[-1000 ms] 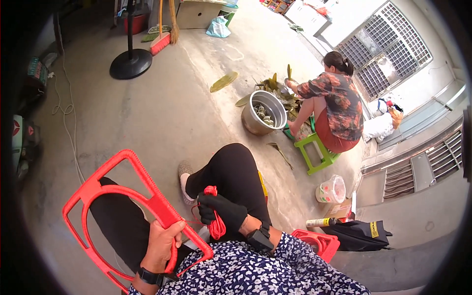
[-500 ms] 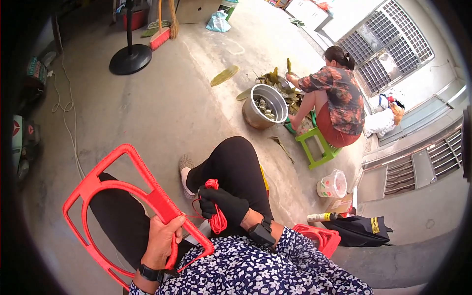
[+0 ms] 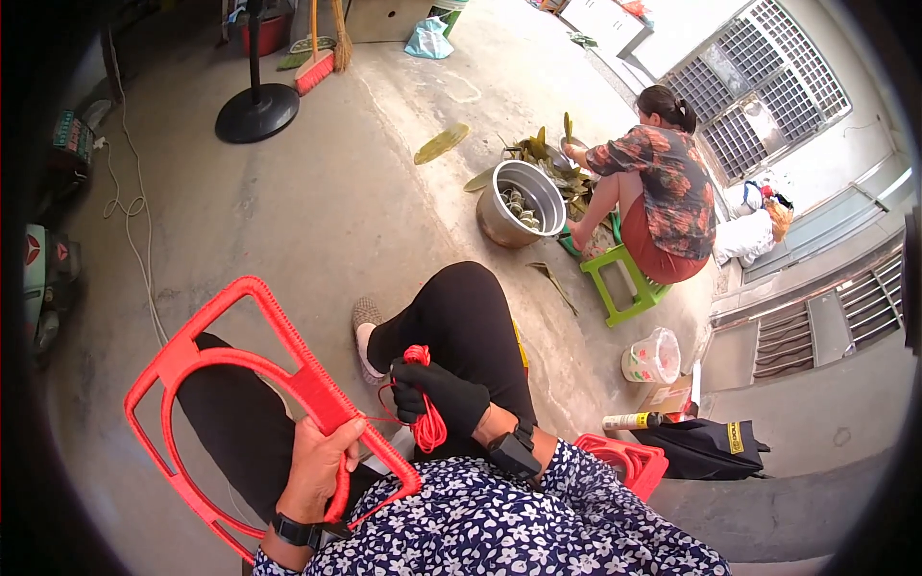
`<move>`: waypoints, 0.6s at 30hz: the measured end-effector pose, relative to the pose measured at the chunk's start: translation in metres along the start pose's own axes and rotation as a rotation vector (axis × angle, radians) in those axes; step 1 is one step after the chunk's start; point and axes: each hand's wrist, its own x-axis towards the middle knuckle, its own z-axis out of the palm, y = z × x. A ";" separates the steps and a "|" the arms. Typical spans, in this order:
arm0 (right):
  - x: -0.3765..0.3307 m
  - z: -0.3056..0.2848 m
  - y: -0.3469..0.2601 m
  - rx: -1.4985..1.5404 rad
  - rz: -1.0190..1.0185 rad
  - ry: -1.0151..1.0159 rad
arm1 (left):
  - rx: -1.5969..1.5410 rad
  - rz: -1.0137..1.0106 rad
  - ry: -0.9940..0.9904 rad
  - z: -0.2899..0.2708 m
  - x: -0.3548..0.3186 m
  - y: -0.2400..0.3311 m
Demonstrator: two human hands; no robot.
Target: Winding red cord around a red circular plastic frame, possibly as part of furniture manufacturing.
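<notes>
A red frame (image 3: 288,336), partly wrapped in red cord, slants across my left thigh; a curved ring joins its straight sides. My left hand (image 3: 319,461) is bare and grips its lower right side, thumb over the wrapped bar. My right hand (image 3: 437,398), in a black glove, is closed around a bundle of red cord (image 3: 428,427) above my right knee. Thin strands run from the bundle toward the frame. The fingers of the right hand are partly hidden by the glove's dark colour.
Ahead on the right, a person (image 3: 663,187) sits on a green stool (image 3: 619,288) beside a metal pot (image 3: 499,226) and long leaves. A red basket (image 3: 653,470), a black umbrella (image 3: 711,449) and a white bucket (image 3: 653,355) stand at my right. A black stand base (image 3: 257,113) is far left.
The view has shifted slightly. Both hands keep their grip on the frame and the cord bundle, with hardly any movement.
</notes>
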 end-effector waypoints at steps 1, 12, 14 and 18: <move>-0.003 0.001 -0.001 -0.001 0.001 -0.003 | 0.126 0.019 0.005 -0.001 -0.001 0.003; -0.015 0.052 0.008 -0.376 0.136 0.029 | 0.566 0.438 -1.097 0.039 -0.076 0.113; -0.016 0.059 0.013 -0.385 0.140 0.010 | 0.279 0.447 -1.450 0.101 -0.089 0.105; -0.018 0.058 0.021 -0.378 0.101 0.103 | 0.070 0.618 -1.572 0.152 -0.106 0.088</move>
